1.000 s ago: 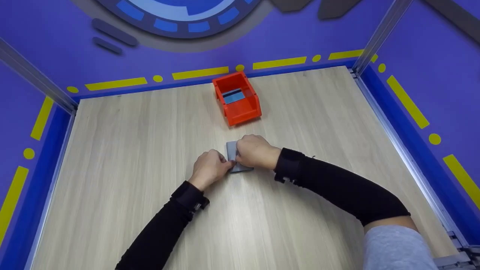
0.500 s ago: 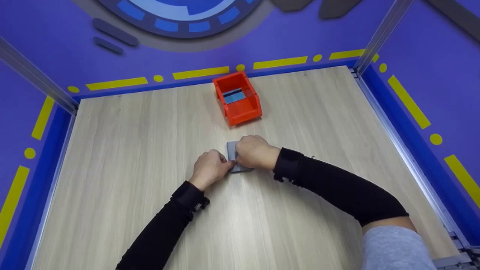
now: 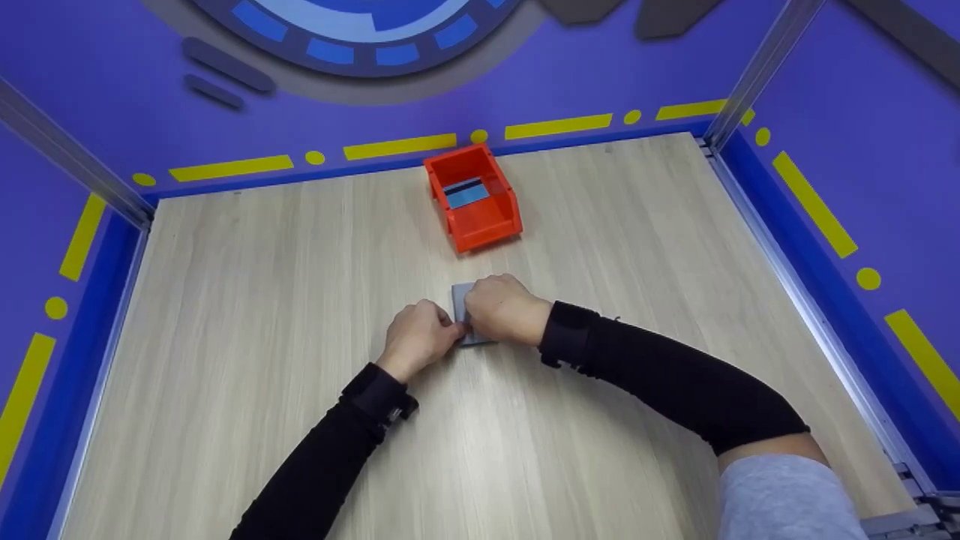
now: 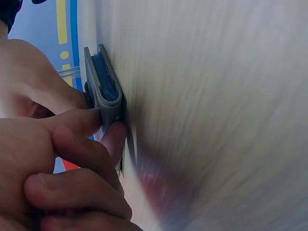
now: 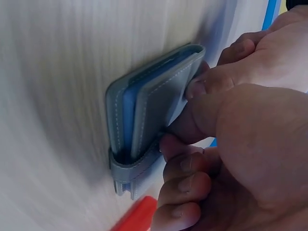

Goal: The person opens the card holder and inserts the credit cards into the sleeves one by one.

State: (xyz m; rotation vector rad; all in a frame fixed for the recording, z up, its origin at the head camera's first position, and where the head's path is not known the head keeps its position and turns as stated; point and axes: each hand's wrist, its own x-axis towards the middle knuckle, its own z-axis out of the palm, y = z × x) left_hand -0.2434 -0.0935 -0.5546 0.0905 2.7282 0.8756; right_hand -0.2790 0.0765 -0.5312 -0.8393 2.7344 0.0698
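A grey card holder (image 3: 460, 297) with pale stitching lies on the table between both hands. In the right wrist view its blue inner sleeves show between the covers, and a strap (image 5: 134, 169) wraps round one end. My left hand (image 3: 417, 339) pinches the folded spine edge between thumb and index finger, seen closely in the left wrist view. Over the top cover, my right hand (image 3: 504, 309) holds the strap's end with thumb and curled index finger. Its other fingers are curled, and the hand hides much of the holder in the head view.
Beyond the hands stands a red open-front bin (image 3: 489, 238) with a light blue card (image 3: 466, 194) with a dark stripe inside. Purple panels (image 3: 600, 67) enclose the wooden table (image 3: 300, 262) at the back and sides, with metal rails along the side edges.
My right hand has shifted slightly left across the card holder, covering more of its top. The left hand keeps its place at the spine.
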